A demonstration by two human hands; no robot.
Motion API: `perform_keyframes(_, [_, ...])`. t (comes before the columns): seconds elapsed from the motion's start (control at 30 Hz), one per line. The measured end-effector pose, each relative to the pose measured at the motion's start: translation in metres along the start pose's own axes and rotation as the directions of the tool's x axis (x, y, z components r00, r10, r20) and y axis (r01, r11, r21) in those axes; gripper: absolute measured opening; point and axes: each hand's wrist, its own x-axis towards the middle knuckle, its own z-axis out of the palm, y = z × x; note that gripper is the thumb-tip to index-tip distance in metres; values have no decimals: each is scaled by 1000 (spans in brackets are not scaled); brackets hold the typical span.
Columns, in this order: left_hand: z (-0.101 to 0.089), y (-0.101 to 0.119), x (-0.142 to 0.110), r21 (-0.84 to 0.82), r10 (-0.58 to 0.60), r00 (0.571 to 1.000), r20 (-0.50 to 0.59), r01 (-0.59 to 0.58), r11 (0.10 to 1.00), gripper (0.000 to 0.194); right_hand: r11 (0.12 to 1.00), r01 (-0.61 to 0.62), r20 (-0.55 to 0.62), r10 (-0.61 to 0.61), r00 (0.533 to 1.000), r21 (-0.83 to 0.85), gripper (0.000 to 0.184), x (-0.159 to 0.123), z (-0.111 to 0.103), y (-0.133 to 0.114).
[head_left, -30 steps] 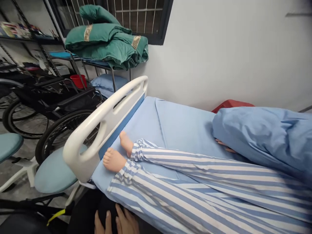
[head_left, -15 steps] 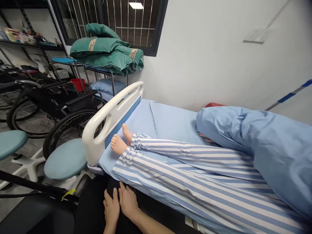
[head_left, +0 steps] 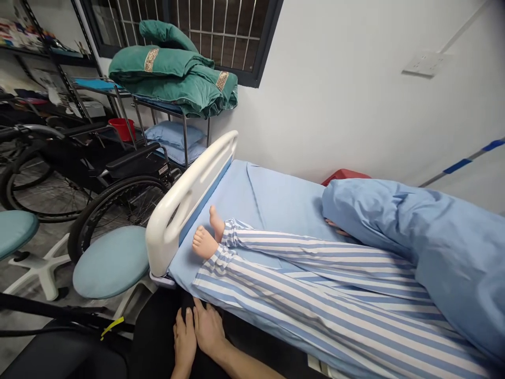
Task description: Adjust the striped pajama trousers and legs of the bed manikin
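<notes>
My left hand (head_left: 184, 337) and my right hand (head_left: 208, 326) lie side by side on my black-clad leg (head_left: 152, 326), close to the bed edge. Both are open, fingers stretched out and holding nothing. Past them, on the bed's light blue sheet (head_left: 264, 195), lies a figure in blue-and-white striped trousers (head_left: 315, 300). Its bare feet (head_left: 205, 243) look like a mannequin's and point toward the white footboard (head_left: 189, 195). A blue quilt (head_left: 445, 237) covers the figure's upper part; a bit of its hand shows under the quilt edge.
Left of the bed stand round stools (head_left: 110, 260) and a black wheelchair (head_left: 118, 173). Green folded bedding (head_left: 177, 73) sits on a rack below the barred window, with blue pillows (head_left: 177, 134) under it. A blue-banded pole (head_left: 457, 167) leans at the right.
My view has turned slightly, so the footboard and feet appear further right. Both hands stay resting on my leg, and the figure and quilt lie as before.
</notes>
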Motion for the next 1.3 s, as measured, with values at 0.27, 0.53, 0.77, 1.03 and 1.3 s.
perform_keyframes(0.27, [4,-3,-13,-187,6,996,-87,-23,982,63,990,94,-38,-90,995,107,47,-13,-6,19])
perform_keyframes(0.53, [16,4,-28,-173,-1,994,-112,-19,985,66,933,155,-68,-141,988,324,47,-24,-7,53])
perform_keyframes(0.77, [15,6,-29,-87,19,993,-119,-30,996,65,948,139,-90,-118,989,287,47,-23,-4,55])
perform_keyframes(1.03, [10,-7,-14,13,133,988,-77,-132,991,63,963,123,-142,-90,986,241,47,-21,1,51])
perform_keyframes(1.3, [-10,22,-15,349,558,799,-224,-469,811,53,990,105,-202,-84,976,97,42,-24,4,45])
